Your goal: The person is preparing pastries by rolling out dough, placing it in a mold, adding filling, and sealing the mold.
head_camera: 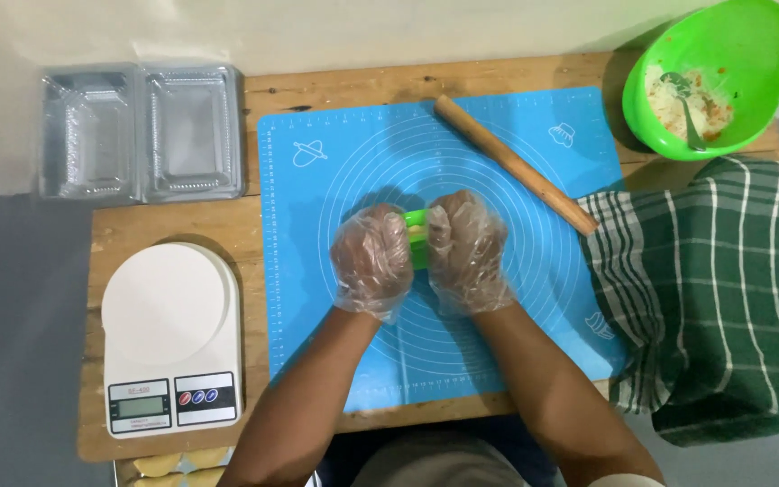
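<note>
Left hand (372, 260) and right hand (467, 252), both in clear plastic gloves, are pressed together around a small green plastic press (417, 236), mostly hidden between them, over the centre of the blue silicone pastry mat (335, 153). A wooden rolling pin (514, 163) lies diagonally on the mat behind. The wooden counter (173, 225) carries a white digital scale (171, 335), clear plastic trays (142, 132), a green bowl of filling (750, 45) and a green checked cloth (723, 289).
</note>
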